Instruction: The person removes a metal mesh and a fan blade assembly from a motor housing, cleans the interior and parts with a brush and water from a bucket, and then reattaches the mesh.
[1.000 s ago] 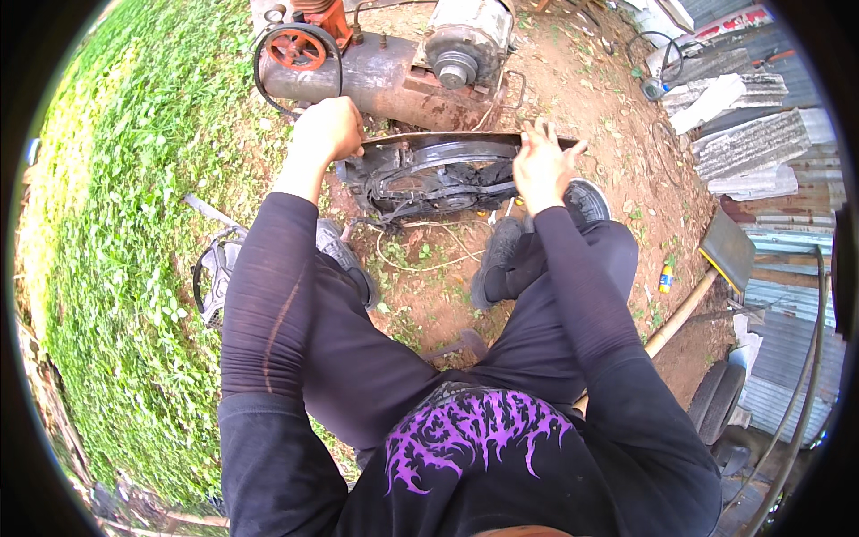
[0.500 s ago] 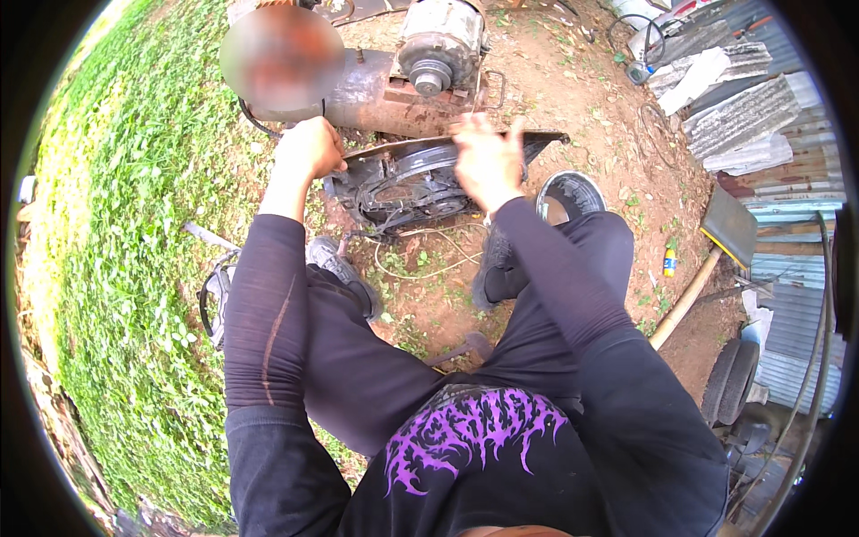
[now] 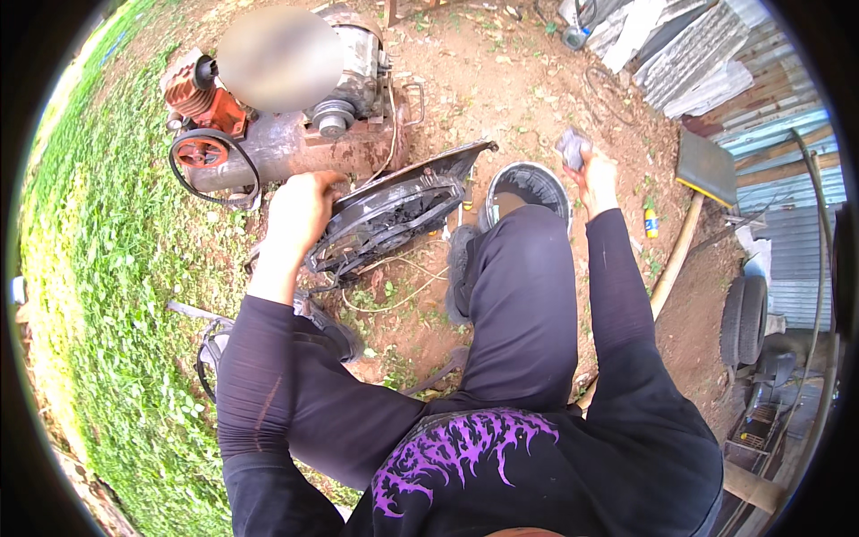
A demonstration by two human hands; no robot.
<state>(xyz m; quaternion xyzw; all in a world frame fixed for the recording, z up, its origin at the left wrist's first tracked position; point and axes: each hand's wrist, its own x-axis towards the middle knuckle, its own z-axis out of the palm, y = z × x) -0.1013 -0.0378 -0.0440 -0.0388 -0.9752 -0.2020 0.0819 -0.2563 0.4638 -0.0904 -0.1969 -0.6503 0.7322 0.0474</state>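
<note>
My left hand (image 3: pixel 302 213) is closed on the upper left edge of a black plastic fan shroud (image 3: pixel 394 215), holding it tilted above the ground between my feet. A round ring and ribs show on the shroud's face, and the surface looks wet. Off to the right, my right hand (image 3: pixel 594 175) pinches a small crumpled greyish, partly see-through piece (image 3: pixel 573 146), perhaps plastic; its kind is unclear. Between the shroud and that hand stands a dark bucket (image 3: pixel 548 173) holding brownish liquid, partly hidden by my knee.
A rusty air compressor (image 3: pixel 268 152) with a motor and belt wheel lies beyond the shroud. A long-handled shovel (image 3: pixel 707 166), a small yellow-and-blue bottle (image 3: pixel 650 224), tyres (image 3: pixel 743 318) and corrugated sheets (image 3: pixel 698 63) are at the right. Grass (image 3: pixel 125 295) covers the left side.
My right hand has left the shroud and moved right, past the bucket, with the greyish piece now visible in it. The left hand stays on the shroud, which has tilted. The view has shifted.
</note>
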